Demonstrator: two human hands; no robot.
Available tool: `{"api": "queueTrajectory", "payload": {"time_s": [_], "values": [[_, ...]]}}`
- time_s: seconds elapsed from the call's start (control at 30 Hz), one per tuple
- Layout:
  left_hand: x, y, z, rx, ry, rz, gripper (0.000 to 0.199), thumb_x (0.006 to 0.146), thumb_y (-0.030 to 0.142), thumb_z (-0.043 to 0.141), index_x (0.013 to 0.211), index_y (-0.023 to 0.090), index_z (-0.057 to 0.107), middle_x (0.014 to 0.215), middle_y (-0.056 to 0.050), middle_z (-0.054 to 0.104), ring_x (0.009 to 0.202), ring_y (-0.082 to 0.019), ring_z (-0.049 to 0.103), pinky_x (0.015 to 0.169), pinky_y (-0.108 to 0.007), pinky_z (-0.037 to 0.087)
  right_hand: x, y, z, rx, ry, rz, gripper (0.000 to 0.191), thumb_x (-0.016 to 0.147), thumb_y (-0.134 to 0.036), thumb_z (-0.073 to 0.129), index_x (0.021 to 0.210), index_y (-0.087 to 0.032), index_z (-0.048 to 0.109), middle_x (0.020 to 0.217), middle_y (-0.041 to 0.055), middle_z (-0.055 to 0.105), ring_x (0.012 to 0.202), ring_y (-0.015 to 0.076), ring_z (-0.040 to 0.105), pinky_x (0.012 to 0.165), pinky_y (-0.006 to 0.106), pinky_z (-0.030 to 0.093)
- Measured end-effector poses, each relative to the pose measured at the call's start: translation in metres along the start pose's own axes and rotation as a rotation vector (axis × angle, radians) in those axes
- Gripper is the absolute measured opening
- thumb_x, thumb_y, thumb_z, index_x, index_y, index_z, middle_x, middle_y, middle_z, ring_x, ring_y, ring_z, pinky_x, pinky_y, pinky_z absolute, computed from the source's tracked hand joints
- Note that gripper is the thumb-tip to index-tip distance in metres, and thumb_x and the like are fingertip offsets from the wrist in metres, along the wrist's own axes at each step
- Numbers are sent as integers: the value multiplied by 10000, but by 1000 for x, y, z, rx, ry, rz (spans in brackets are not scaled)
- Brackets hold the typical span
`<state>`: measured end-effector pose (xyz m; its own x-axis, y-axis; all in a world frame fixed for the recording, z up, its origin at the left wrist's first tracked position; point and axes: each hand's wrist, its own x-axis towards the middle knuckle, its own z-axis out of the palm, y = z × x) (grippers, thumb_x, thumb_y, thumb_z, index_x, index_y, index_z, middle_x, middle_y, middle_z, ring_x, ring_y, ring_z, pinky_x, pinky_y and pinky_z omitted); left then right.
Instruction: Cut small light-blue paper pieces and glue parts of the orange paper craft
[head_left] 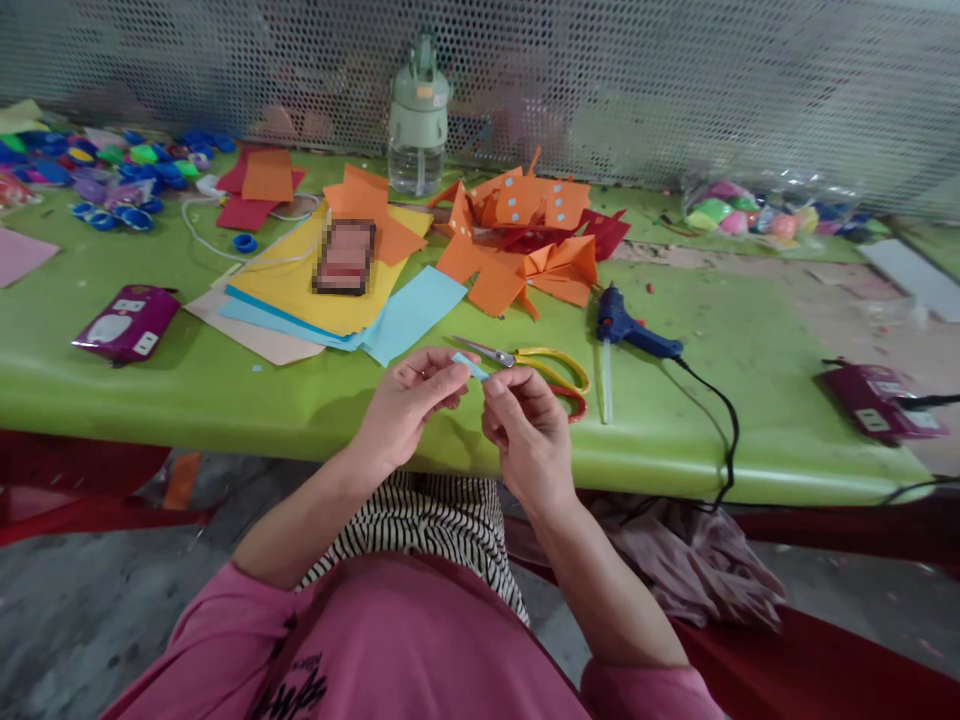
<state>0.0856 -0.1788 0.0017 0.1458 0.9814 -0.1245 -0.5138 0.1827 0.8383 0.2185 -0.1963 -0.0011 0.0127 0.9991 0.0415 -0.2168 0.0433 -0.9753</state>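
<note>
Head view: the left hand [414,402] and right hand [529,432] pinch a light-blue paper strip [469,366] above the front of the green-covered table [712,410], the strip's right end covered by fingertips. Just beyond, the right hand partly hides yellow-and-red-handled scissors [511,358], a blue glue gun [632,326] to their right. Farther back, a pixelated phone [345,258] lies on yellow paper [289,285], and a water bottle [418,125] stands near orange paper cut-outs [541,203]

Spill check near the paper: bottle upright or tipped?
Upright: the bottle stands base-down on the green table, lid on top.
</note>
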Motion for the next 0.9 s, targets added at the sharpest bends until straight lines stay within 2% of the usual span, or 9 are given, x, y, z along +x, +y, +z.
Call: {"api": "queueTrajectory", "payload": {"time_s": [0.1,0.2,0.3,0.4,0.47,0.53,0.7,0.8,0.9], "values": [[0,0,1,-4,9,-12,279,649,395,851,732,205,665,706,51,622,664,-61,537,618,-186,443,-2,3,-1,-47,-2,-47,289,853,-485,722,832,-249,556,610,-92,420,447,48,281,396,203,276],[0,4,-1,4,16,-74,285,647,385,843,724,197,644,668,56,600,628,-56,526,602,-186,433,-2,0,-9,-240,-55,-134,223,919,-468,644,897,-251,600,634,-69,469,479,67,358,436,213,344],[1,10,-5,-8,-34,-171,294,639,372,848,713,184,635,667,47,619,596,-49,527,573,-180,426,2,-8,-23,-582,-56,-453,94,930,-328,646,1001,-267,663,794,-3,618,641,116,552,553,259,479],[2,13,-9,-11,-80,-240,290,628,352,859,675,173,636,645,38,631,582,-48,536,567,-176,428,10,-18,-38,-877,-100,-882,209,875,-159,684,1011,-316,706,902,21,695,776,153,637,672,300,543],[2,11,-9,-18,-92,-265,279,617,337,870,671,172,650,635,37,636,579,-47,541,573,-175,428,15,-21,-47,-980,-205,-1023,294,862,-113,676,1013,-361,724,900,6,710,761,150,640,675,297,539],[3,8,-9,-20,-102,-280,268,609,325,876,678,172,666,632,36,639,578,-48,543,575,-179,423,19,-23,-53,-1048,-290,-1017,327,869,-117,664,1020,-398,734,897,-4,712,740,145,633,640,288,520],[4,3,-11,-10,-131,-292,265,622,336,874,711,170,689,635,33,639,590,-53,548,593,-194,422,22,-26,-57,-1105,-381,-927,308,875,-163,684,1016,-432,738,884,-19,708,769,147,651,640,286,524],[4,3,-12,23,-144,-300,276,620,342,878,707,168,683,642,34,639,595,-53,545,602,-199,424,24,-29,-56,-1145,-419,-974,286,884,-168,674,1009,-418,735,861,-25,714,768,150,660,637,292,532],[4,3,-12,64,-131,-284,271,631,350,864,721,172,681,640,39,631,592,-55,544,607,-204,425,23,-32,-52,-1193,-400,-1088,243,887,-160,666,981,-374,733,851,-22,726,722,143,656,606,289,521]]}}
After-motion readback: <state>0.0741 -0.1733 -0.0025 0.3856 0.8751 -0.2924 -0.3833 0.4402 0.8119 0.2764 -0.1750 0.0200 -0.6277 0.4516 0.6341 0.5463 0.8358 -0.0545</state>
